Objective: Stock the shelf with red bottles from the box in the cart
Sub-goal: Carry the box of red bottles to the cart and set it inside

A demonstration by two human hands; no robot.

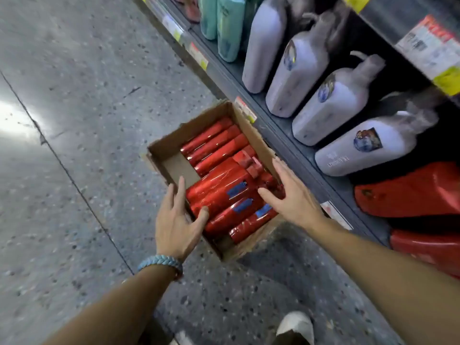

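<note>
An open cardboard box [169, 155] sits on the floor beside the shelf, holding several red bottles lying flat. A shrink-wrapped bundle of red bottles [221, 188] with blue labels lies on top at the near end. My left hand [178, 220] is at the bundle's left end, fingers spread, thumb touching the wrap. My right hand [291, 195] reaches over the bundle's right end, fingers apart. Neither hand has closed on it. Red bottles [408, 192] stand on the shelf at the right.
The dark shelf [281, 130] runs along the right, with lavender bottles [303, 70] and teal bottles [229, 26] in rows, and price tags [245, 109] on its edge. Speckled grey floor lies to the left. A white shoe [296, 324] shows at the bottom.
</note>
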